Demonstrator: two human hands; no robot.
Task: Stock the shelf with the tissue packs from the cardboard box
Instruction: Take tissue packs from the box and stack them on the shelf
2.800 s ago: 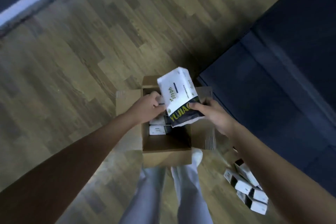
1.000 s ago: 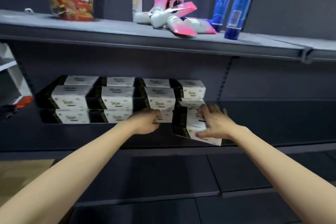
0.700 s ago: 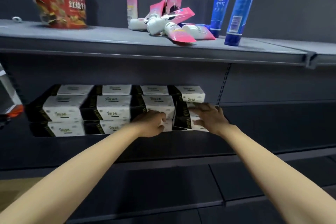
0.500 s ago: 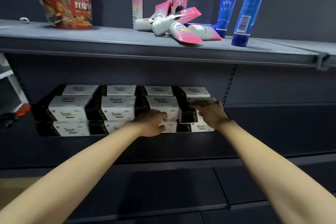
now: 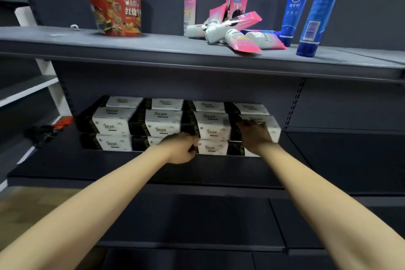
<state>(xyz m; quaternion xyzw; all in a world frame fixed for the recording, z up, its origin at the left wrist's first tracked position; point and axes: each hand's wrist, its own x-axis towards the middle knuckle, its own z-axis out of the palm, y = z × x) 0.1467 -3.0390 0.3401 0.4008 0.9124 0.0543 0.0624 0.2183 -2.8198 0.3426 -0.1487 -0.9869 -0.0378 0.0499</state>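
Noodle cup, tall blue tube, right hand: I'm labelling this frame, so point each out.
noodle cup (image 5: 114, 10), head view, red side wall.
tall blue tube (image 5: 317, 13), head view, mid body.
right hand (image 5: 255, 136), head view, back of hand.

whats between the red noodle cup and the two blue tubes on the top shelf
In the head view, a heap of pink and white tubes lies between the red noodle cup and the blue tubes on the top shelf, with bare shelf beside the cup.
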